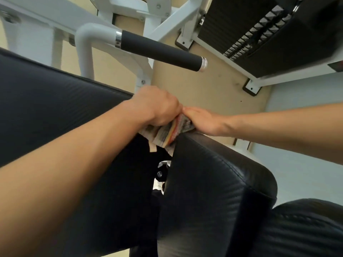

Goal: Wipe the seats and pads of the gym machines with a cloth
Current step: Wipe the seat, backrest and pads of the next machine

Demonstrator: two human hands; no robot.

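Observation:
A folded, striped grey cloth (168,131) with red and yellow bands sits in the gap between two black padded cushions. My left hand (157,106) is fisted on its upper part. My right hand (202,120) lies flat with its fingers pressing the cloth's right side against the top edge of the near black pad (213,175). The large black back pad (55,101) stretches across the left. Part of the cloth hangs down into the gap, half hidden by my left forearm.
A white machine frame (144,19) with a black foam handle (159,50) juts out above the hands. A black weight stack (256,30) stands at the upper right. Another black cushion (306,229) fills the lower right corner. Beige and pale grey floor lies beyond.

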